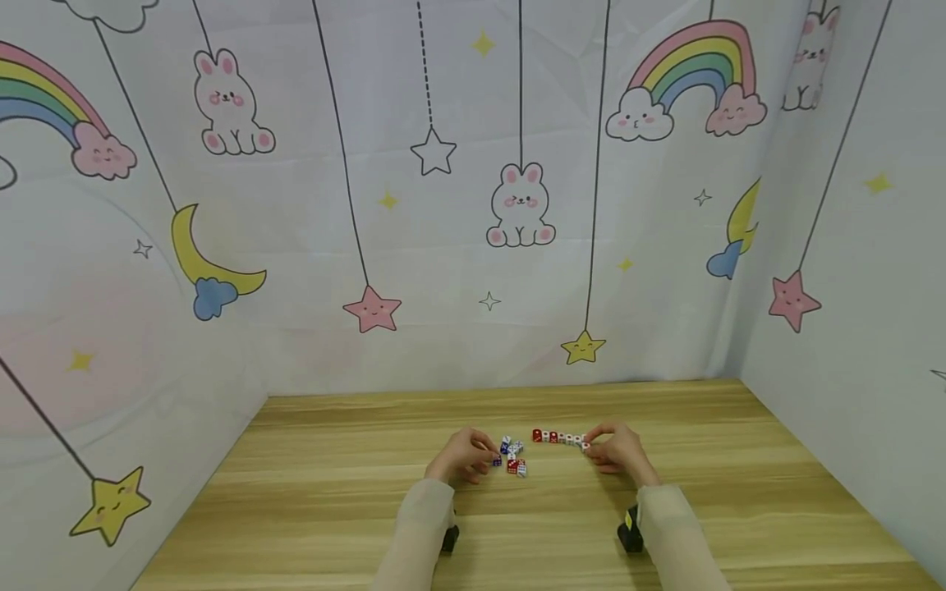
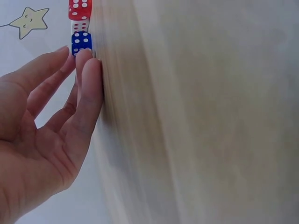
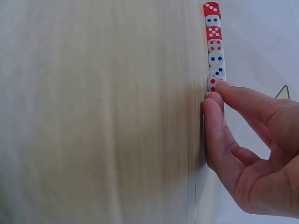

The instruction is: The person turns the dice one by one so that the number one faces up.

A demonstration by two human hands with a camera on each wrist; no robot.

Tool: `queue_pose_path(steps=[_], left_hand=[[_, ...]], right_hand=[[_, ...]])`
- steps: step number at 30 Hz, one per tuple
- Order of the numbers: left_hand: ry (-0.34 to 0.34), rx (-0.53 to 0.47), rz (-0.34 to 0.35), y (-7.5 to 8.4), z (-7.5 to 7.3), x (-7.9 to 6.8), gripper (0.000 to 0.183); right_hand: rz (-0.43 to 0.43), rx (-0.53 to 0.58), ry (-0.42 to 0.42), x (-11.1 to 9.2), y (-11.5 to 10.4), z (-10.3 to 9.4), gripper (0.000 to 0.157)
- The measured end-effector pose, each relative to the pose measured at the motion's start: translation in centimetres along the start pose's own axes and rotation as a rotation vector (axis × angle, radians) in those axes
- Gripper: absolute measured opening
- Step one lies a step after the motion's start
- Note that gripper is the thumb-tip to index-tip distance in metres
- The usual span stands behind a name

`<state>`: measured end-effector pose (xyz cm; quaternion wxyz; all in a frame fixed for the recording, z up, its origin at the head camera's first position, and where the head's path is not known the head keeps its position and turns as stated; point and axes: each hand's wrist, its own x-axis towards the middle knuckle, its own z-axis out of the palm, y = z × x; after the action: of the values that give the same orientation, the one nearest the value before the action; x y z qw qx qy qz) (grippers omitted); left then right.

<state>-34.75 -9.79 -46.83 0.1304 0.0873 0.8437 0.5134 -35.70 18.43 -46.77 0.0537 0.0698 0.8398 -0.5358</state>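
My left hand (image 1: 464, 455) is at the left of a loose cluster of dice, its fingertips at a blue die (image 2: 81, 41) with white dots. The left wrist view shows thumb and fingers on either side of that die's near end, partly covering it. A row of red and white dice (image 3: 215, 45) runs along the table to my right hand (image 1: 619, 450). With thumb and fingers, that hand pinches a white die (image 3: 213, 84) with red dots at the row's right end, against a white die with blue dots.
The cluster by the left hand includes a blue-and-white die (image 1: 506, 444), a red die (image 1: 512, 466) and several white ones, close together. All lie on a wood-grain table (image 1: 332, 492). Printed white curtains (image 1: 458, 345) stand behind it and at both sides.
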Motion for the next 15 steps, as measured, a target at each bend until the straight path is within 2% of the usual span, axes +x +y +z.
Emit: queue_pose_path(steps=[7, 15], left_hand=[[0.024, -0.060, 0.005, -0.52, 0.02, 0.05, 0.020], [0.048, -0.069, -0.043, -0.17, 0.47, -0.51, 0.016]], right_hand=[[-0.009, -0.011, -0.004, -0.01, 0.04, 0.00, 0.024], [-0.016, -0.023, -0.009, -0.01, 0.17, -0.01, 0.024]])
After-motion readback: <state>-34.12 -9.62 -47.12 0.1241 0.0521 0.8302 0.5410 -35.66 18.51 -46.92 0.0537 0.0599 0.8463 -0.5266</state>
